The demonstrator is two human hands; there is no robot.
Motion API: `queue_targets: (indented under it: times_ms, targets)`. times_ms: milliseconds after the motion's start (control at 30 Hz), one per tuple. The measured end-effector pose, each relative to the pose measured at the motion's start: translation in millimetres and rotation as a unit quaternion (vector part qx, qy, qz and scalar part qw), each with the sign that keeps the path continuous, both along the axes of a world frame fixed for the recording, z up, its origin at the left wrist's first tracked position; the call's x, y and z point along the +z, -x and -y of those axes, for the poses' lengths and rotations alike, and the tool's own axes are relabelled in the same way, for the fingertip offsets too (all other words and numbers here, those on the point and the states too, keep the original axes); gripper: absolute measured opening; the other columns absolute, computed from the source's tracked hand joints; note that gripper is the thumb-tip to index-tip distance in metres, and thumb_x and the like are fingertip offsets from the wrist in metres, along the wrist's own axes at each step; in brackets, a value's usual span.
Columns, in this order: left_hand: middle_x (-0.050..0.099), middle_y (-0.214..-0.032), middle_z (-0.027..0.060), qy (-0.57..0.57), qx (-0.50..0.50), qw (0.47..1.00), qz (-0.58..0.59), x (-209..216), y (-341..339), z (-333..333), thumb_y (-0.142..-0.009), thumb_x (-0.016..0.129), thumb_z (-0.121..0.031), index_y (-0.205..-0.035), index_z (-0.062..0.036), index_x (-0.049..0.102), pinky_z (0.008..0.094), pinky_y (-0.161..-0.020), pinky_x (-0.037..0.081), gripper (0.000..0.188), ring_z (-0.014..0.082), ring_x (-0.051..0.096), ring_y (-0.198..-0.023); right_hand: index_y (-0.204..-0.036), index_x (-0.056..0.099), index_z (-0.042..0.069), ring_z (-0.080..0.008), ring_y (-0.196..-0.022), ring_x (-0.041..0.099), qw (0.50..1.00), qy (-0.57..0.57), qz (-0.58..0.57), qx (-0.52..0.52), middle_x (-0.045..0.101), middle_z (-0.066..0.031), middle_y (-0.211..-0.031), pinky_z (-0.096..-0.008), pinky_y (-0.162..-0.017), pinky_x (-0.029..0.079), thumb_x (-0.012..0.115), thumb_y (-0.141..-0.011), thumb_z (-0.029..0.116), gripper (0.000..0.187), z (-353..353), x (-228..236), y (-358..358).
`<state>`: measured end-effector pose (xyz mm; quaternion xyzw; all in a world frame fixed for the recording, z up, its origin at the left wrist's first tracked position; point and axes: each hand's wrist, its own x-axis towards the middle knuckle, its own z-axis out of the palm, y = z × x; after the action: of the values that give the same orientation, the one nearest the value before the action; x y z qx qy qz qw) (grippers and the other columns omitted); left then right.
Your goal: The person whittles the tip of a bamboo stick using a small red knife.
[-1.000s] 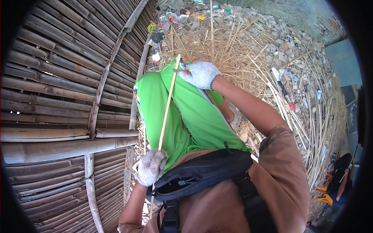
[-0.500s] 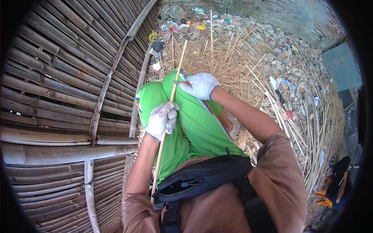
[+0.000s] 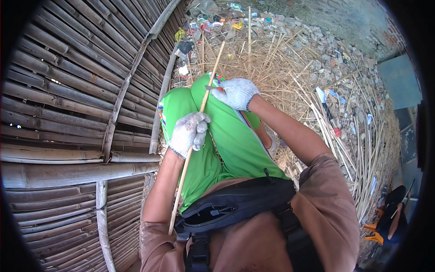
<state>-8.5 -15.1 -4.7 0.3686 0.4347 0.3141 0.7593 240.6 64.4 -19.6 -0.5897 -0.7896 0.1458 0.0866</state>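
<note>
A long, thin bamboo strip (image 3: pixel 213 68) slants across my green-clad thighs, its far end above my knees and its near end by my left arm. My left hand (image 3: pixel 189 133), in a white knitted glove, is closed around the strip at about its middle. Farther up, my right hand (image 3: pixel 237 94), gloved the same way, grips a small knife; its handle is mostly hidden in the fingers. The dark knife blade (image 3: pixel 210 87) lies across the strip and touches it near my knee.
A bamboo slat wall (image 3: pixel 68 104) rises close on my left. Straw and shavings (image 3: pixel 267 63) cover the rubble beyond my knees. Several long bamboo strips (image 3: pixel 335 140) lie to my right. A black waist bag (image 3: pixel 240 204) rests on my lap. Orange-handled tools (image 3: pixel 374 231) are at lower right.
My right hand and the knife have moved slightly away from me along the strip. The left hand keeps its hold, and the strip's far end has shifted a little up and right.
</note>
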Motion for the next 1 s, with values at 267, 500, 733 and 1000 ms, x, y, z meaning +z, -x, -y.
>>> queue_targets:
  times_ms: [267, 500, 733, 1000]
  targets:
    - [0.049, -0.064, -0.0046, 0.022, 0.008, 1.000, 0.002, 11, 23, 43, -0.113, 0.056, -0.026, -0.108, -0.0011, 0.064, 0.0252, -0.033, 0.035, 0.027, 0.0074, 0.041, -0.039, -0.110, 0.083, 0.020, -0.0449, -0.102, 0.075, 1.000, -0.003, -0.007, 0.001, 0.079, -0.0234, -0.110, -0.0555, -0.093, 0.060, 0.033, -0.105, 0.078, 0.077, 0, -1, 0]
    - [0.049, -0.065, -0.0029, 0.028, 0.031, 0.999, -0.019, 17, 35, 76, -0.113, 0.056, -0.027, -0.108, 0.0005, 0.064, 0.0261, -0.032, 0.033, 0.029, 0.0086, 0.040, -0.038, -0.111, 0.083, 0.017, -0.0444, -0.104, 0.076, 1.000, 0.008, -0.009, -0.004, 0.079, -0.0221, -0.112, -0.0548, -0.095, 0.060, 0.034, -0.104, 0.078, 0.078, 6, 14, 6]
    - [0.049, -0.065, -0.0023, 0.054, 0.049, 0.997, 0.011, 17, 49, 111, -0.114, 0.056, -0.026, -0.110, 0.0025, 0.063, 0.0267, -0.032, 0.033, 0.030, 0.0092, 0.040, -0.037, -0.108, 0.084, 0.016, -0.0450, -0.105, 0.075, 1.000, 0.023, 0.001, -0.011, 0.079, -0.0212, -0.114, -0.0558, -0.094, 0.060, 0.036, -0.103, 0.078, 0.079, 6, 12, 4]
    - [0.047, -0.064, -0.0020, 0.078, 0.076, 0.994, 0.009, 23, 64, 160, -0.112, 0.059, -0.027, -0.108, 0.0024, 0.063, 0.0277, -0.035, 0.032, 0.030, 0.0110, 0.038, -0.037, -0.109, 0.084, 0.011, -0.0445, -0.105, 0.076, 1.000, -0.002, -0.013, -0.019, 0.079, -0.0228, -0.113, -0.0547, -0.096, 0.060, 0.036, -0.103, 0.077, 0.082, 12, 9, 5]
